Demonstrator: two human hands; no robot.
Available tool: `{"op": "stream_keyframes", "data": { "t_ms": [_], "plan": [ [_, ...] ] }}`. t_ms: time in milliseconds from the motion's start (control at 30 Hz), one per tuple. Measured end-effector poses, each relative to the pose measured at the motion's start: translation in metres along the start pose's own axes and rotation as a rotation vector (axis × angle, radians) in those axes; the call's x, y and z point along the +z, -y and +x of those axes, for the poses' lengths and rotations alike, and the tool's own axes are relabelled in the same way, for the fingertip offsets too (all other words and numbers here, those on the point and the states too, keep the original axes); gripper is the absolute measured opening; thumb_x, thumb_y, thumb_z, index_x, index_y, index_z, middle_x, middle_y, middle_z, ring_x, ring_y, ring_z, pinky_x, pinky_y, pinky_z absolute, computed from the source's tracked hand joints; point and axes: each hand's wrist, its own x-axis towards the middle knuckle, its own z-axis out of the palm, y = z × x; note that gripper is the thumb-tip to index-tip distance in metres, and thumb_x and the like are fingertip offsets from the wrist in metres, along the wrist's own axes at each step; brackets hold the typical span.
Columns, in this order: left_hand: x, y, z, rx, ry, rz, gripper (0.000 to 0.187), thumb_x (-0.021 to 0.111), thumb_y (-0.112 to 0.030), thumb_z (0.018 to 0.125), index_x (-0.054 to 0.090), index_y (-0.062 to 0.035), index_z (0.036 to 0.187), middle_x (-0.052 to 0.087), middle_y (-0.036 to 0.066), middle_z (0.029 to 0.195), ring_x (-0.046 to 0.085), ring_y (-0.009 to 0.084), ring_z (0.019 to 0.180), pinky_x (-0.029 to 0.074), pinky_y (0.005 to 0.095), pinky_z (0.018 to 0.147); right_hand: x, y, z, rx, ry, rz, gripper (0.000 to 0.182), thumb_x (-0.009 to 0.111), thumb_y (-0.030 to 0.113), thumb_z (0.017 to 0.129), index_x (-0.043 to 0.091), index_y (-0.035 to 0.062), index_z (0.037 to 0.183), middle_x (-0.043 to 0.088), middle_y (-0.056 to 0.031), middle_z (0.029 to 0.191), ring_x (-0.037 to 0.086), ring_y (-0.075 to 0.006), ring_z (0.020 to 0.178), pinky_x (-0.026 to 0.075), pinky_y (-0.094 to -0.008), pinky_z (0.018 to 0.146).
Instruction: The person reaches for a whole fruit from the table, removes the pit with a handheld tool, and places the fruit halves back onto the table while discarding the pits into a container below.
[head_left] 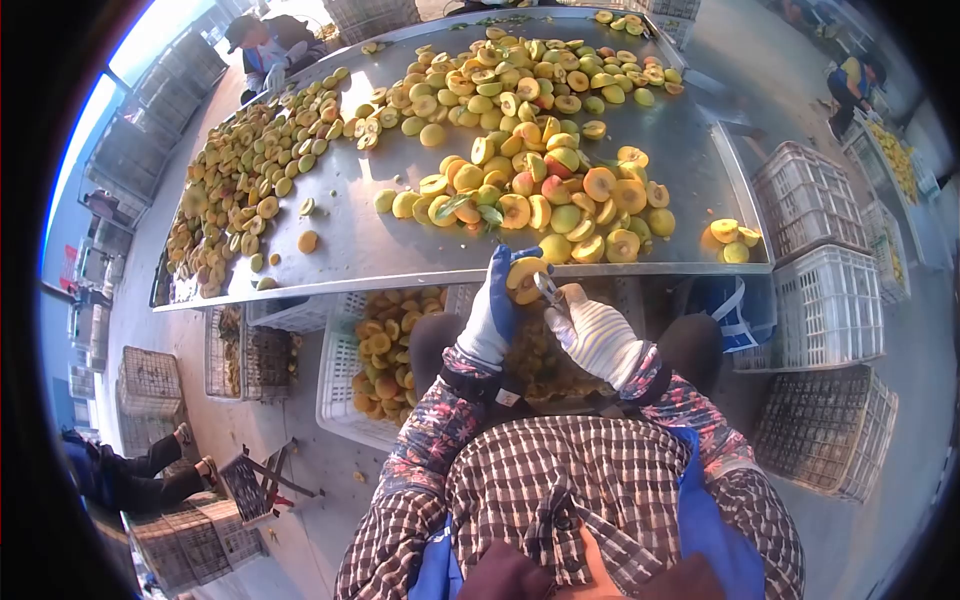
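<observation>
- The left hand (492,318), in a blue-and-white glove, is closed around a peach half (524,279), fingers curled over its top and far side, the cut face turned toward the right hand.
- The right hand (597,338), in a striped white glove, is closed on a small metal tool (549,289); the tool's tip points up and left, touching the peach half's cut face.
- The peach half sits just beyond and left of the right hand, so the tool's line runs from lower right to upper left into the fruit. The right hand is the one that bears on it; the left only carries it.
- Both hands hang just off the table's near edge (450,275), below the rim, over a white crate (345,400) part filled with fruit.
- On the table, just past the near edge, a heap of peaches (560,205), whole and halved, lies closest to the hands; a small group lies at the near right corner (735,243).
- A long band of halves runs along the left edge (235,190), and more cover the far end.
- Empty crates (825,305) stand stacked to the right, well apart.
- Another person (268,48) works at the far left corner; one more sits at lower left.
- Nothing stands between tool and fruit.
</observation>
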Motion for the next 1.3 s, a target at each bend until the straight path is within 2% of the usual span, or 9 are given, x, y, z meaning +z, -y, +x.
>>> {"op": "stream_keyframes", "data": {
  "t_ms": [167,367,700,767,800,833,933,1100,1300],
  "plan": [
    [0.013,0.006,-0.007,0.083,0.005,-0.004,0.052,0.039,-0.045,0.106,0.059,-0.0004,0.123,0.065,0.009,0.11,0.061,0.0164,0.102,0.047,0.0281,0.093,-0.001,0.014,0.0,0.047,0.006,-0.191,0.029,0.056,0.029,0.096,0.054,0.0006,0.103,0.065,-0.0215,0.073,0.065,-0.0399,0.071,0.052,-0.0502,0.063],
    [-0.008,0.018,-0.005,0.206,0.019,0.202,0.046,0.035,-0.035,0.108,0.054,0.002,0.127,0.065,0.013,0.113,0.062,0.0215,0.106,0.049,0.0324,0.096,0.01,0.002,-0.002,-0.001,0.081,-0.358,0.03,0.05,0.025,0.096,0.052,-0.0012,0.111,0.066,-0.0212,0.084,0.066,-0.0388,0.076,0.052,-0.0495,0.063],
    [0.004,0.015,-0.017,0.195,0.009,0.088,0.043,0.039,-0.035,0.107,0.054,0.002,0.124,0.064,0.013,0.112,0.063,0.0209,0.103,0.05,0.0326,0.094,0.003,0.002,-0.009,-0.04,0.157,-0.037,0.043,0.052,0.028,0.097,0.051,-0.0101,0.118,0.065,-0.0268,0.078,0.064,-0.0437,0.073,0.052,-0.052,0.065],
    [0.007,-0.003,-0.024,0.604,0.173,1.129,0.038,0.04,-0.03,0.107,0.054,0.0014,0.124,0.064,0.013,0.112,0.063,0.0202,0.104,0.049,0.0317,0.095,-0.006,0.001,-0.005,-0.002,0.212,-0.103,0.04,0.053,0.028,0.096,0.053,-0.0075,0.114,0.066,-0.0247,0.077,0.065,-0.0437,0.072,0.052,-0.0519,0.063],
    [0.007,-0.01,-0.025,0.573,0.222,1.212,0.035,0.042,-0.028,0.107,0.054,0.0011,0.123,0.065,0.012,0.112,0.063,0.0196,0.105,0.05,0.0312,0.094,-0.009,-0.002,-0.004,-0.034,0.246,-0.163,0.038,0.053,0.028,0.096,0.053,-0.0064,0.112,0.066,-0.0244,0.077,0.065,-0.0434,0.072,0.051,-0.0516,0.064],
    [0.002,-0.004,-0.02,0.57,0.228,1.214,0.035,0.042,-0.028,0.107,0.054,0.0011,0.123,0.065,0.012,0.112,0.063,0.0196,0.105,0.05,0.0312,0.094,-0.01,-0.004,-0.003,-0.067,0.28,-0.223,0.037,0.053,0.028,0.095,0.054,-0.0053,0.11,0.066,-0.0242,0.077,0.065,-0.043,0.072,0.051,-0.0513,0.064],
    [-0.003,0.02,-0.009,0.196,0.025,0.188,0.044,0.042,-0.039,0.106,0.058,0.0013,0.117,0.067,0.013,0.105,0.065,0.0219,0.097,0.052,0.0325,0.091,0.003,0.002,-0.005,-0.022,0.242,-0.208,0.036,0.054,0.029,0.094,0.053,-0.0049,0.108,0.066,-0.0243,0.077,0.065,-0.0428,0.072,0.052,-0.0509,0.064],
    [-0.003,0.019,-0.008,0.075,-0.124,0.069,0.052,0.041,-0.044,0.104,0.063,0.0034,0.105,0.068,0.015,0.093,0.066,0.0244,0.087,0.054,0.0337,0.084,0.037,-0.019,-0.014,-0.026,0.184,0.225,0.039,0.052,0.028,0.097,0.051,-0.0059,0.116,0.066,-0.0286,0.085,0.065,-0.0454,0.08,0.051,-0.0499,0.071],
    [0.002,0.001,-0.006,-0.009,0.05,0.372,0.049,0.045,-0.04,0.103,0.064,0.0051,0.099,0.068,0.016,0.087,0.067,0.0266,0.08,0.055,0.0355,0.077,0.014,-0.008,-0.008,-0.021,0.357,0.167,0.04,0.052,0.031,0.098,0.048,-0.002,0.12,0.065,-0.0279,0.088,0.064,-0.0453,0.082,0.05,-0.0479,0.074]
  ]
}}
